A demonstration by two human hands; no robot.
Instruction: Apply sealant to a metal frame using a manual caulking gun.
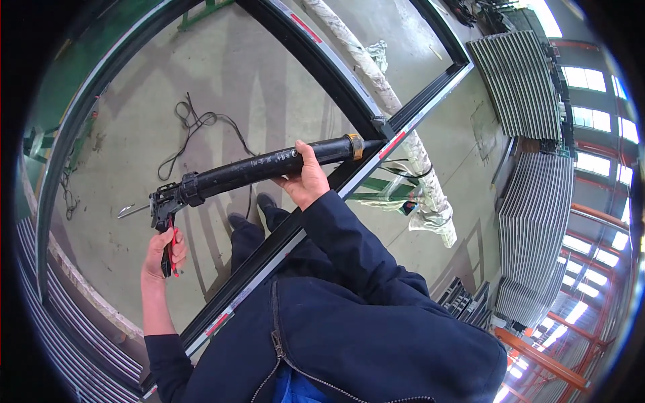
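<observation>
At the centre of the head view I see a long black caulking gun (262, 166) held nearly level over a dark metal frame (322, 195). Left hand (163, 254) at 8 o'clock is wrapped tight round the gun's handle and red trigger. Right hand (306, 178), just past centre, clasps the barrel from below, fingers curled over it. Nozzle end points toward 2 o'clock, touching the frame's corner joint (383, 127) (contact itself partly hidden). A loose black cable (195, 124) lies on the concrete floor (269, 67) at 10 o'clock.
</observation>
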